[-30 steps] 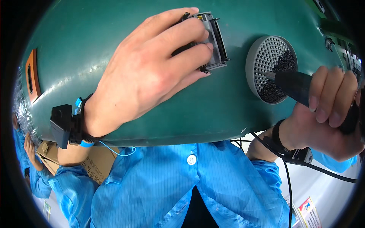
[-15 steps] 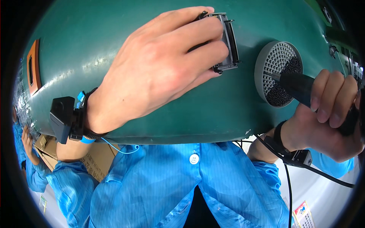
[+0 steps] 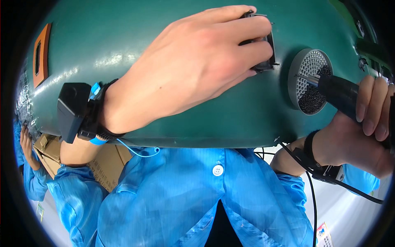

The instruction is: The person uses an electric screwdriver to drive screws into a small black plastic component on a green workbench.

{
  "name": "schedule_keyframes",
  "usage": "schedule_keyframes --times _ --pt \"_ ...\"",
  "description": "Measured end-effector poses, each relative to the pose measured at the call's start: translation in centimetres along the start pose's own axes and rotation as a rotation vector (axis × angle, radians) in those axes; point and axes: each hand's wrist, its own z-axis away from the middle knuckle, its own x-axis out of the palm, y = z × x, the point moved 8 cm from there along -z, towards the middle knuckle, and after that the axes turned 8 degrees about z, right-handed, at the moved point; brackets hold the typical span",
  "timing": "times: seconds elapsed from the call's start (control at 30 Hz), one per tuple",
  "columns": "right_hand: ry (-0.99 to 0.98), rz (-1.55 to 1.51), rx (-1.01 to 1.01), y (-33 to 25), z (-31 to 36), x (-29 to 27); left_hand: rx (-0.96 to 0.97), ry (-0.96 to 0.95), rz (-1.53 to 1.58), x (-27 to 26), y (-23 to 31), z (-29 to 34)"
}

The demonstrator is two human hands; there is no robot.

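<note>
My left hand reaches across the work surface, its fingers wrapped over a small black rectangular plastic housing. Most of the housing is hidden beneath the fingers; only its right edge and corners show. At the right, my right hand grips a black power screwdriver by its body. The screwdriver's thin metal bit points left over a round grey screw tray with a perforated plate. Many tiny black screws lie heaped in the tray's near and right parts. Whether the bit touches the plate I cannot tell.
Both hands are above a green mat. An orange frame with a slot lies at the far left. A cardboard box stands below the left edge, near another person's hand. A black cable hangs at the right.
My left hand has moved right with the housing, which now shows less of its top. My right hand and the screwdriver have shifted slightly right. The whole view has shifted a little.
</note>
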Motion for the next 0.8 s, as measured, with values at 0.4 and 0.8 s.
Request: schedule_keyframes --times 0.4,0.8 --pt "-0.015 -0.048 0.012 3.2 0.7 3.2 -0.031 -0.084 -0.003 -1.1 1.0 -0.6" --pt "-0.040 -0.063 -0.007 2.8 0.8 3.8 -0.066 -0.006 0.037 -1.2 1.0 -0.6"
